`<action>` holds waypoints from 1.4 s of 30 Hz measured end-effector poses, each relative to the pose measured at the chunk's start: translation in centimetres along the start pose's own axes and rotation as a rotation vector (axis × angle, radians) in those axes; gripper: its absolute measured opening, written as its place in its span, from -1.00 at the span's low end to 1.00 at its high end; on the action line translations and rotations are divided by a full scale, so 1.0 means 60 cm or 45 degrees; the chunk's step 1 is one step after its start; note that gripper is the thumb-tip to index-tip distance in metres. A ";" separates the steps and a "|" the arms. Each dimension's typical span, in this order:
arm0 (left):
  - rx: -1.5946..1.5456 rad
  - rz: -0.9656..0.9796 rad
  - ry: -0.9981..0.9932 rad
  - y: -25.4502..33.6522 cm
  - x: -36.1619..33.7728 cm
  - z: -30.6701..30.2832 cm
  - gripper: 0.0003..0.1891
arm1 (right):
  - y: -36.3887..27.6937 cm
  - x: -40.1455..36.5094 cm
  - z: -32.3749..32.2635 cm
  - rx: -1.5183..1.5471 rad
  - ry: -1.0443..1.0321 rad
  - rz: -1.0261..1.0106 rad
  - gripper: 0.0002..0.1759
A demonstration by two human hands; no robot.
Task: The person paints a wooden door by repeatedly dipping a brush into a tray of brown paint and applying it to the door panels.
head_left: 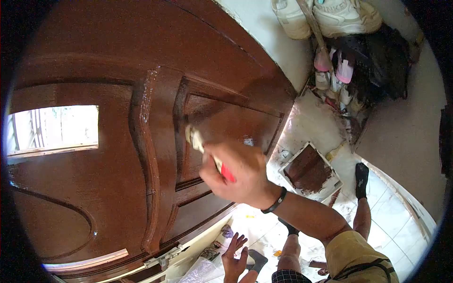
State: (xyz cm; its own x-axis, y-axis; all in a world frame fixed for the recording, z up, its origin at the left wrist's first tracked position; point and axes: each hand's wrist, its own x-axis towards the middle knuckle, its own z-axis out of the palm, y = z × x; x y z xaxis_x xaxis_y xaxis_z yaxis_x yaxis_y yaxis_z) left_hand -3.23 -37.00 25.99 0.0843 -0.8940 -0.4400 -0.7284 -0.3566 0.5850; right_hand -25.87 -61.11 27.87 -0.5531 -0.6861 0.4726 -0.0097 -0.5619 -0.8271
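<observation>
My right hand (245,172), with a dark band at the wrist, is closed round the handle of a paintbrush (197,141). Part of the handle shows red between the fingers. The pale bristle end points up and left, right at the moulding of a brown panelled door (160,122). Wet, shiny streaks run along the raised curved trim of that door. Low in the view, below the door's edge, my left hand (234,257) has its fingers apart and holds nothing.
A white square container (282,170) coated with brown paint stands on the floor near my feet. White shoes (347,19), a stick (314,23) and a dark pile (377,61) lie at the upper right. Clear plastic (200,271) lies at the bottom, on white tiles (384,214).
</observation>
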 end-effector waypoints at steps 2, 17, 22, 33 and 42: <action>-0.013 0.012 0.004 0.000 -0.002 -0.001 -0.34 | -0.003 0.047 -0.008 -0.128 0.055 0.083 -0.84; 0.000 0.066 0.111 0.013 -0.029 -0.021 -0.59 | 0.046 0.117 -0.109 0.107 -0.205 0.152 -0.82; -0.017 0.080 0.145 0.034 -0.028 -0.009 -0.69 | 0.122 0.133 -0.130 0.441 -0.328 0.362 -0.78; -0.071 -0.055 0.057 0.073 0.016 0.017 -0.49 | 0.170 0.143 -0.126 0.719 -0.441 0.332 -0.79; 0.045 -0.052 0.134 0.106 0.026 0.029 -0.71 | 0.183 0.163 -0.202 0.096 -0.757 0.112 -0.76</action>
State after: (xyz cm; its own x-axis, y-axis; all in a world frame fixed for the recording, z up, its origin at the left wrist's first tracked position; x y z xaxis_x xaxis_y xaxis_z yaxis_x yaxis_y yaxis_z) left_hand -8.90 -40.21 27.86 0.1838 -0.9031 -0.3881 -0.7463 -0.3852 0.5428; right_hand -41.47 -68.37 19.74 0.0118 -0.8597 0.5106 0.0858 -0.5079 -0.8571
